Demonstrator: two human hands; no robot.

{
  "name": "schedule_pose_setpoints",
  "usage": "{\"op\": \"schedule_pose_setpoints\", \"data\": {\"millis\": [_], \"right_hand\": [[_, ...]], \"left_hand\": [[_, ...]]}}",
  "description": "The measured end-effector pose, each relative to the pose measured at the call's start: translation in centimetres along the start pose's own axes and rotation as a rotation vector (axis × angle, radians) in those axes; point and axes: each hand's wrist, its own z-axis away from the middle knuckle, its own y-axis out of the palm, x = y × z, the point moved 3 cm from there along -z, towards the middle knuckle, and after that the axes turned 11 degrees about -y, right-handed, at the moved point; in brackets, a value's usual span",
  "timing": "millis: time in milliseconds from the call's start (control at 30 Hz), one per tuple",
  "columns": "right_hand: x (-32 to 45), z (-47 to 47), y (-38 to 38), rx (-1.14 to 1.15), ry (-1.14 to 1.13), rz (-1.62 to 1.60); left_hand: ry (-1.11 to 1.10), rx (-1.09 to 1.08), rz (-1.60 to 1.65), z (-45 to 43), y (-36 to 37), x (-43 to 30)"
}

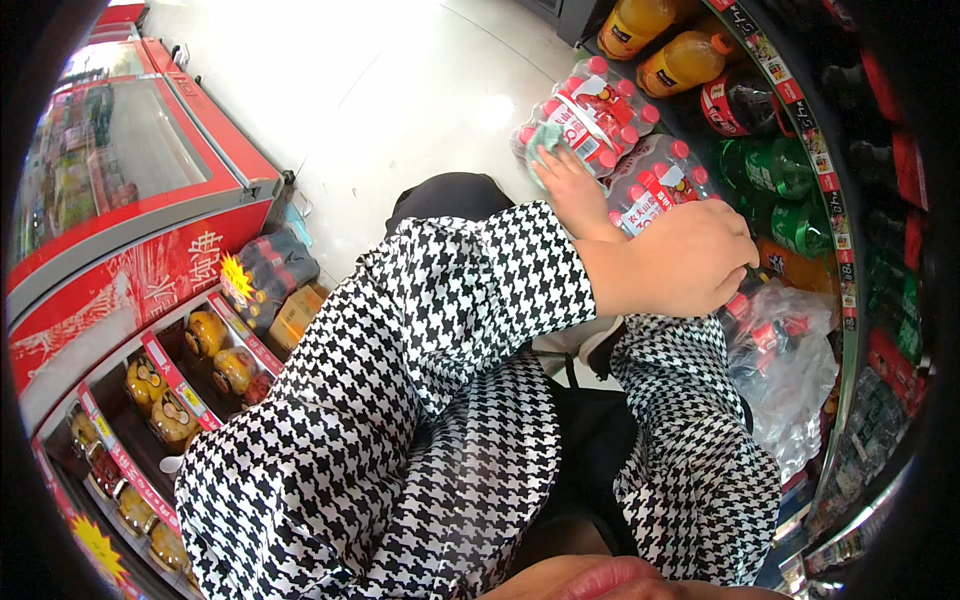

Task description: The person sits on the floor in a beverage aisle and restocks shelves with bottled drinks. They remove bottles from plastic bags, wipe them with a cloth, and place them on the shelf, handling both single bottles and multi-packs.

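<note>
My right hand [574,189] presses a pale green cloth [547,141] against the near side of a shrink-wrapped pack of red-capped bottles [586,112]. A second wrapped pack [654,180] sits beside it, partly covered by my hands. My left arm crosses over my right wrist. With its fingers curled, my left hand [686,259] hangs in front of the second pack and close to the shelf bottles. Its palm is turned away, so whether it holds anything cannot be seen.
On the right, a lower shelf holds orange drink bottles [636,26], cola [739,101] and green bottles [776,169] behind a price strip [829,180]. Clear plastic wrap [787,367] covers bottles nearby. A red chest freezer [150,247], jars [172,416] and a carton [296,315] stand left.
</note>
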Motion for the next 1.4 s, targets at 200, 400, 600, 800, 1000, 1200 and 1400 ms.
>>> {"op": "schedule_pose_setpoints", "data": {"millis": [200, 400, 600, 800, 1000, 1200, 1400], "right_hand": [[-0.9, 5.4, -4.2, 0.248, 0.355, -0.176], [-1.7, -0.4, -6.3, -0.145, 0.309, -0.140], [-2.5, -8.2, 1.1, 0.096, 0.049, 0.029], [-3.0, -2.2, -0.5, 0.016, -0.018, -0.083], [-3.3, 1.8, -6.1, 0.530, 0.100, -0.118], [-5.3, -5.2, -7.7, -0.190, 0.087, 0.025], [-6.1, -7.1, -0.8, 0.262, 0.155, 0.180]], "left_hand": [[0.026, 0.041, -0.037, 0.6, 1.2, 0.7], [0.092, -0.014, -0.068, 0.4, 1.2, 0.9], [0.109, -0.168, -0.124, -1.4, 0.1, 1.7], [0.110, -0.066, -0.163, -1.7, 0.0, 1.4], [0.076, -0.079, -0.165, -1.8, 0.1, 1.1], [0.123, -0.085, -0.150, -2.1, 0.7, 1.6], [0.120, -0.153, -0.203, -2.6, 0.1, 2.0]]}}
